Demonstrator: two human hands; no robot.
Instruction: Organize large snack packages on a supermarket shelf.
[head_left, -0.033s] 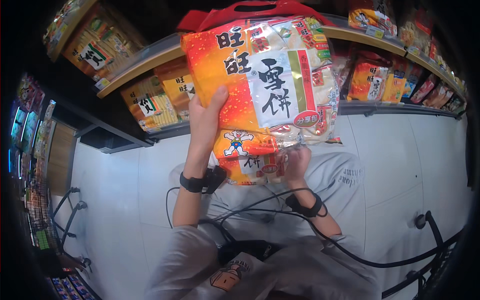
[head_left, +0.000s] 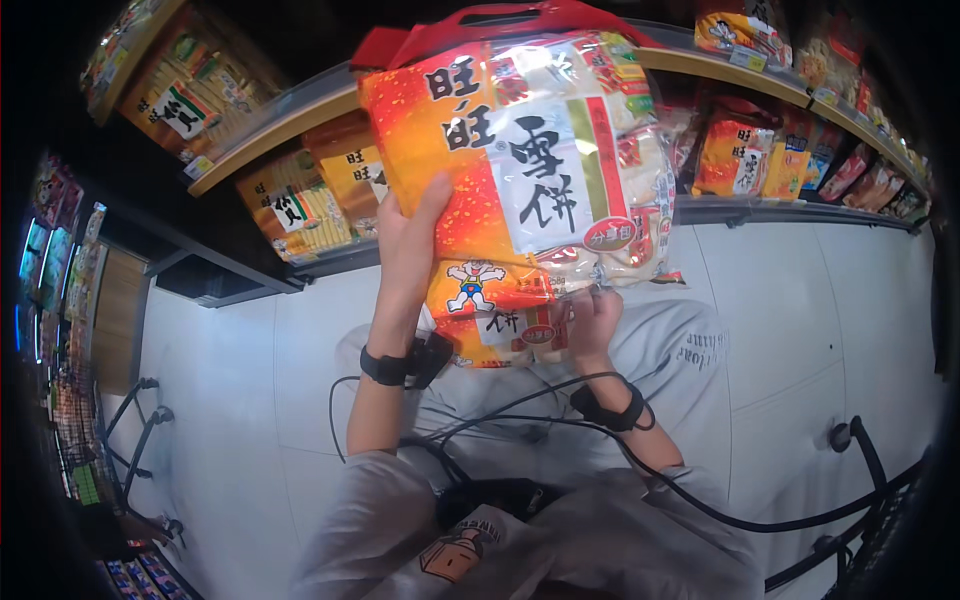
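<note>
A large orange and clear rice cracker bag with a red carry handle is held up in front of me, printed face toward me. My left hand grips its left side, thumb across the front and the other fingers hidden behind. Below its bottom edge shows part of a second, similar rice cracker bag, lying under or behind the first. My right hand is closed at the lower right, fingers curled where the two bags meet; which one it grips more firmly is partly hidden.
Shelves curve across the far side, holding several snack bags. Pale floor tiles lie around my bent legs. Black cables run from my wrists toward a dark metal frame at lower right. Another stocked rack stands at left.
The front rice cracker bag has tilted slightly, its top edge shifting a little left. Both hands keep almost the same place and grip.
</note>
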